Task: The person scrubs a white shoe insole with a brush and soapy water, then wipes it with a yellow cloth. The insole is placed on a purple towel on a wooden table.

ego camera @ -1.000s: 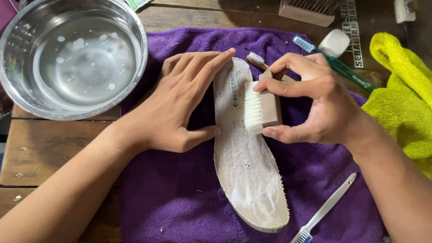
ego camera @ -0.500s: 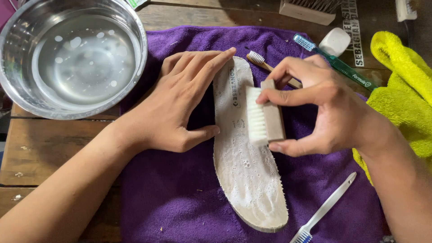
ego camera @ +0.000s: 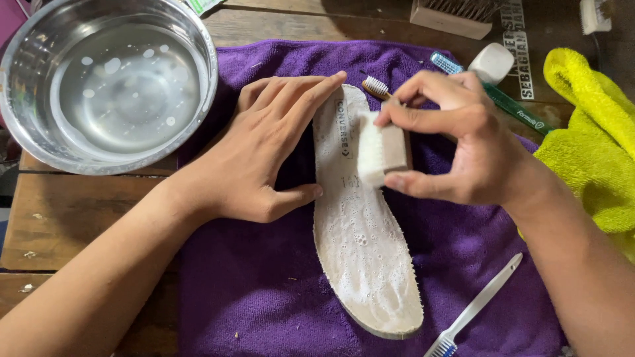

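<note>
A white shoe insole (ego camera: 360,225) lies lengthwise on a purple towel (ego camera: 264,297), its surface covered in soapy foam; everything else is placed here by reference to that insole. The left hand (ego camera: 264,152) lies flat along the insole's left edge, fingers stretched out and not curled round anything, fingertips near the heel end, thumb touching the edge; it seems to pin the insole in place. The right hand (ego camera: 456,142) has its fingers closed on a small scrub brush (ego camera: 382,151), white bristles turned down onto the upper part of the insole. Beyond the heel end a small toothbrush head (ego camera: 376,86) pokes out from behind the right hand; further right lies a green toothbrush (ego camera: 503,99) with a white cap-like piece (ego camera: 491,63) beside it; a white toothbrush (ego camera: 473,311) lies to the right of the toe end; a yellow cloth (ego camera: 589,145) sits well right. A steel bowl (ego camera: 20,132) of water stands on the wooden table (ego camera: 73,211), up and left of the insole.

Judging from this, the foam makes the insole slippery; a hard stroke could slide it out from under the flat hand; the wet brush could also slip in the fingers; a sweep of the left forearm, which lies near the bowl, might knock it and spill water.
</note>
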